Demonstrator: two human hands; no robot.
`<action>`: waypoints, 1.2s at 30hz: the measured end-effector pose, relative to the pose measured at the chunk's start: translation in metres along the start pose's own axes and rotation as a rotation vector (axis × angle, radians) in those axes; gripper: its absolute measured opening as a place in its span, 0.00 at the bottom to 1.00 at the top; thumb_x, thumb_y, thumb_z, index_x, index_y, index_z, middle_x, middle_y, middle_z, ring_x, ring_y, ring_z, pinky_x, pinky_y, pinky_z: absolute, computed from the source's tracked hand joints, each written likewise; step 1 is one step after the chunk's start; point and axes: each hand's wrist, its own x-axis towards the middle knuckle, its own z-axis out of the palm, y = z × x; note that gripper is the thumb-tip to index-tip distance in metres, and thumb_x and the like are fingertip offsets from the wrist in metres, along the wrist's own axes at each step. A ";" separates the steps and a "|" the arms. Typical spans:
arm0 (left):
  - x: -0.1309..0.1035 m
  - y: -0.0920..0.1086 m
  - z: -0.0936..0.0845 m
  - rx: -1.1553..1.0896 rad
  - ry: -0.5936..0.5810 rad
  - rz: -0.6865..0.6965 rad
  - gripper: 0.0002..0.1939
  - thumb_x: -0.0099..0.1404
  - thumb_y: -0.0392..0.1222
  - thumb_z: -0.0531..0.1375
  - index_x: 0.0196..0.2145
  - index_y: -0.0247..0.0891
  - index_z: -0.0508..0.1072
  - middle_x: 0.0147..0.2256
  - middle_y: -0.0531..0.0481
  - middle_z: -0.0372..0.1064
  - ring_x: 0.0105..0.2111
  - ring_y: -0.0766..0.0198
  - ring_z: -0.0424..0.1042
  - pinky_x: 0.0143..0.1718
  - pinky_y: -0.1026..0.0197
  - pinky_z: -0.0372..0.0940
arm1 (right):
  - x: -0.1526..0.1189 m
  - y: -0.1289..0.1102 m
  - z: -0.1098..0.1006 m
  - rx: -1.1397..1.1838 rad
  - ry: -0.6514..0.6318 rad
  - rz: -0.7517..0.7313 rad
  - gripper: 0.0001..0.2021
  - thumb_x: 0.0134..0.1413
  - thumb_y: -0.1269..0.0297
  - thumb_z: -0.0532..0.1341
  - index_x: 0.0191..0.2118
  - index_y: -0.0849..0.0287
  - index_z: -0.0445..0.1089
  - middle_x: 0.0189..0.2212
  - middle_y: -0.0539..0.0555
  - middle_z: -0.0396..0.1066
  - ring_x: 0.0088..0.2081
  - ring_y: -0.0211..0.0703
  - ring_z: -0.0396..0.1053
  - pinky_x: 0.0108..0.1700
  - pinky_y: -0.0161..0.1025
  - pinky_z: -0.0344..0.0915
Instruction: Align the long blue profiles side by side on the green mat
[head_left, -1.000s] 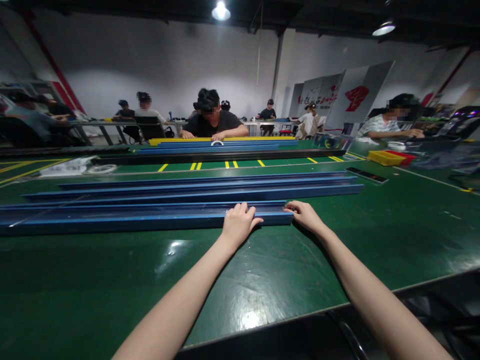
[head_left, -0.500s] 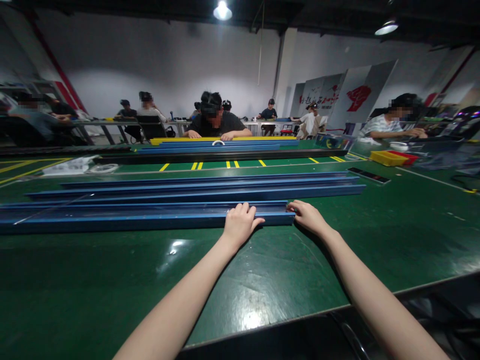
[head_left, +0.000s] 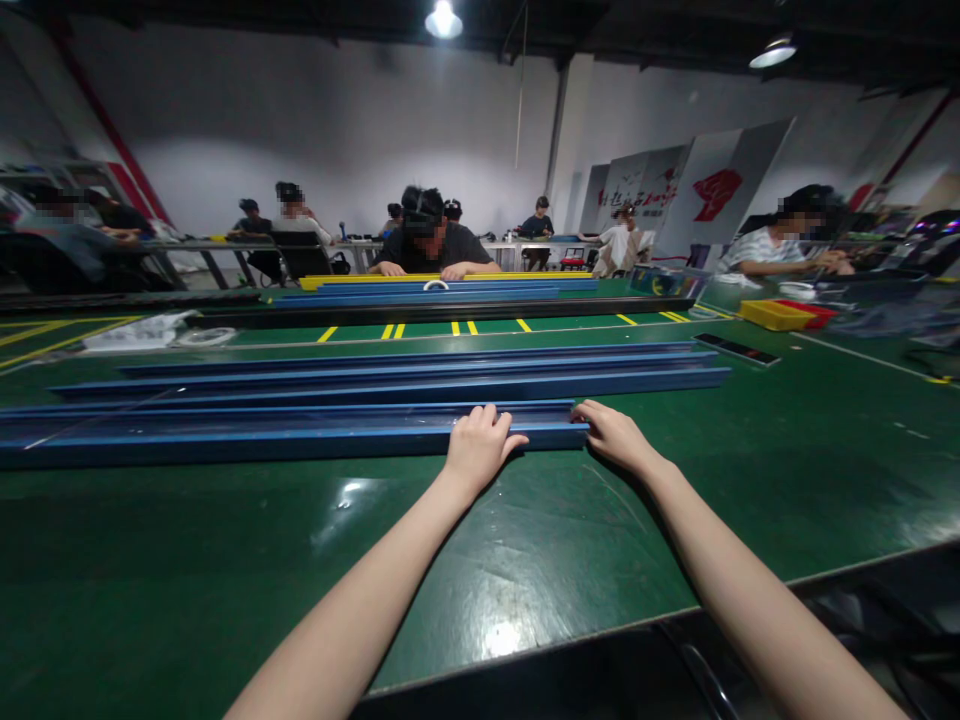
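Observation:
A long blue channel with raised side walls lies across the green table, its right end in front of me. My left hand is closed over its front wall near that end, fingers reaching into the trough and thumb out to the right. At the very tip, my right hand has its fingers bent and drawn together, touching the channel's end. Whatever those fingertips pinch is hidden or too small to name. Something clear and shiny, perhaps film, shows inside the trough.
More blue channels lie just behind, with a black strip beyond them. A dark phone-like slab rests at right, near a yellow tray. Across the table a co-worker leans over a yellow strip.

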 end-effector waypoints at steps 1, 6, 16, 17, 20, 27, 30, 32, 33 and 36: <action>0.000 0.000 0.000 0.003 0.001 -0.001 0.18 0.60 0.55 0.50 0.33 0.37 0.66 0.32 0.47 0.64 0.34 0.60 0.63 0.30 0.62 0.57 | 0.000 0.000 0.000 -0.001 0.000 -0.001 0.15 0.42 0.75 0.48 0.36 0.58 0.65 0.36 0.53 0.67 0.36 0.38 0.63 0.36 0.31 0.56; 0.000 0.000 0.000 0.003 0.001 -0.006 0.18 0.60 0.56 0.50 0.33 0.37 0.66 0.32 0.47 0.63 0.34 0.60 0.63 0.29 0.63 0.56 | 0.000 -0.001 -0.001 -0.004 0.000 0.000 0.15 0.43 0.75 0.49 0.36 0.58 0.65 0.36 0.53 0.67 0.36 0.38 0.64 0.36 0.31 0.56; 0.000 0.000 -0.001 -0.011 0.005 -0.014 0.18 0.60 0.56 0.50 0.32 0.37 0.66 0.32 0.46 0.63 0.33 0.60 0.63 0.29 0.63 0.56 | 0.000 -0.003 -0.001 0.006 0.007 0.005 0.15 0.43 0.74 0.50 0.36 0.58 0.67 0.36 0.54 0.67 0.36 0.39 0.64 0.36 0.31 0.56; 0.000 0.000 0.000 -0.013 0.006 -0.014 0.18 0.60 0.56 0.50 0.32 0.37 0.66 0.32 0.46 0.63 0.33 0.60 0.63 0.29 0.63 0.56 | 0.000 -0.003 -0.002 0.005 0.002 0.002 0.14 0.43 0.74 0.50 0.37 0.58 0.67 0.36 0.54 0.67 0.36 0.39 0.64 0.36 0.31 0.56; 0.000 0.000 0.000 -0.012 0.005 -0.015 0.18 0.60 0.56 0.50 0.32 0.37 0.67 0.32 0.46 0.63 0.33 0.60 0.63 0.29 0.63 0.56 | -0.001 -0.004 -0.002 -0.017 -0.013 -0.001 0.15 0.43 0.74 0.50 0.38 0.58 0.67 0.37 0.54 0.67 0.36 0.39 0.64 0.36 0.32 0.56; 0.000 0.001 -0.001 0.000 0.000 -0.020 0.18 0.60 0.56 0.50 0.33 0.37 0.67 0.32 0.46 0.63 0.33 0.60 0.63 0.29 0.63 0.56 | -0.001 -0.005 -0.002 -0.041 -0.025 -0.002 0.15 0.44 0.74 0.50 0.38 0.58 0.67 0.37 0.54 0.67 0.37 0.39 0.64 0.36 0.32 0.56; 0.000 0.000 0.000 0.004 -0.003 -0.003 0.18 0.60 0.56 0.49 0.33 0.37 0.67 0.32 0.46 0.63 0.33 0.61 0.63 0.29 0.63 0.56 | -0.001 -0.006 -0.004 -0.038 -0.022 0.018 0.14 0.44 0.74 0.51 0.37 0.58 0.67 0.36 0.53 0.67 0.36 0.39 0.64 0.35 0.32 0.56; -0.001 0.000 0.001 0.008 0.001 0.011 0.18 0.61 0.55 0.49 0.33 0.37 0.67 0.32 0.46 0.64 0.34 0.61 0.63 0.29 0.63 0.55 | 0.000 -0.007 -0.005 -0.052 -0.025 0.035 0.13 0.44 0.73 0.51 0.36 0.57 0.68 0.36 0.53 0.68 0.35 0.38 0.64 0.34 0.31 0.55; -0.001 -0.001 0.002 0.008 0.003 0.019 0.18 0.61 0.55 0.49 0.33 0.37 0.66 0.32 0.46 0.64 0.34 0.61 0.63 0.29 0.63 0.55 | 0.000 -0.008 -0.006 -0.063 -0.025 0.044 0.13 0.44 0.72 0.51 0.36 0.56 0.68 0.36 0.52 0.68 0.35 0.38 0.64 0.33 0.31 0.55; -0.001 -0.001 0.004 0.005 0.007 0.038 0.18 0.61 0.55 0.48 0.33 0.37 0.66 0.31 0.46 0.65 0.34 0.60 0.63 0.30 0.62 0.55 | 0.001 -0.009 -0.008 -0.101 -0.005 0.089 0.12 0.45 0.71 0.51 0.36 0.55 0.68 0.35 0.51 0.68 0.34 0.38 0.65 0.31 0.32 0.54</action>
